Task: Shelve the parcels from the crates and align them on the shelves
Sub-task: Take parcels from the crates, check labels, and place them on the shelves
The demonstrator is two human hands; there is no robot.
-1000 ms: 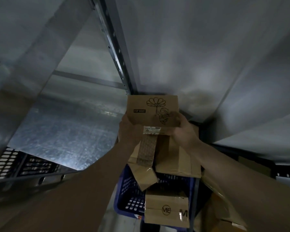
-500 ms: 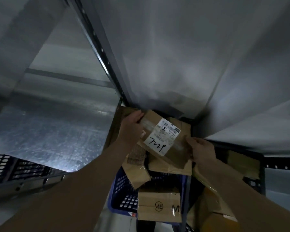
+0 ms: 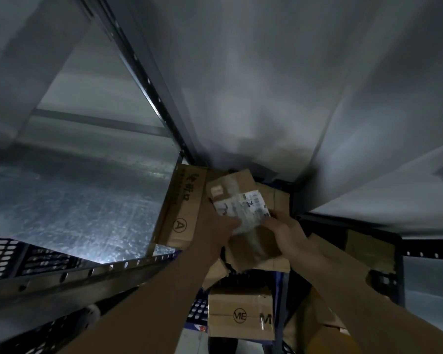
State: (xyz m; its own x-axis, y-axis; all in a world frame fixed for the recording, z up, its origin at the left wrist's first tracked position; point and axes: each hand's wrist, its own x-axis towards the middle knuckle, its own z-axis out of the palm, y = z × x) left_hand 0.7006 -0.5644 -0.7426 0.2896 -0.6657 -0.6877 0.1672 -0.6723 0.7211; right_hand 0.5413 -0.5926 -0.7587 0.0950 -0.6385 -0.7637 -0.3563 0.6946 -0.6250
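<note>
Dim, wide-angle look down at both hands. Held between left hand (image 3: 219,226) and right hand (image 3: 288,232): a small cardboard parcel (image 3: 237,200) with a white label, tilted, label up. At ten o'clock from it, a long flat carton (image 3: 183,208) marked with an encircled A, lying along the right edge of a bare galvanised shelf (image 3: 74,200). At six o'clock, lower down, a taped box (image 3: 241,315) printed ME, resting in a blue crate (image 3: 197,310). More brown cartons (image 3: 366,249) at four o'clock, blurred. At eight o'clock, a black mesh crate (image 3: 3,254) beneath the shelf lip.
</note>
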